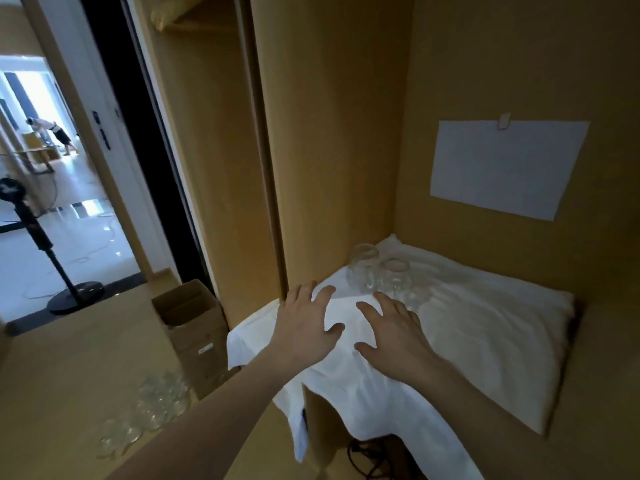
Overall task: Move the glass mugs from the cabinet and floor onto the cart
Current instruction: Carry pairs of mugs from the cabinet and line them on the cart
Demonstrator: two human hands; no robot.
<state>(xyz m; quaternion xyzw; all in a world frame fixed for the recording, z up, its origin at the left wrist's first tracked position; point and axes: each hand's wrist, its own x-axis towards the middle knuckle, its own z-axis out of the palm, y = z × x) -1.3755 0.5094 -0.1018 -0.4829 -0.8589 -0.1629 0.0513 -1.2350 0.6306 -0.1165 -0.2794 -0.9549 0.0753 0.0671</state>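
Both hands out over the cabinet shelf, palms down, nothing held. Left hand (304, 320): grip apart, fingers spread and straight, hovering over or resting on the white cloth (467, 323) near the shelf's front-left corner; can't tell if it touches. Right hand (394, 334): grip apart too, fingers splayed, just right of the left hand, thumbs pointing at each other with a gap between. Glass mugs on the shelf (377, 271): a small cluster, at least two round-bodied clear ones, upright, just beyond the right hand's fingertips, toward the back-left corner of the cabinet (339, 133); one more piece of glass may sit right at the fingertips, too blurred to call. Cloth covers the whole shelf and hangs over the front edge below both wrists. Glass mugs on the floor (149, 414): a loose row of clear ones, low and left of the left forearm, well apart from both hands. Open cardboard box (194, 327) stands left of the left hand, against the cabinet side. White paper sheet (505, 168) clipped to the cabinet wall, above and right of the right hand. Fan stand (41, 244) in the doorway, far left.
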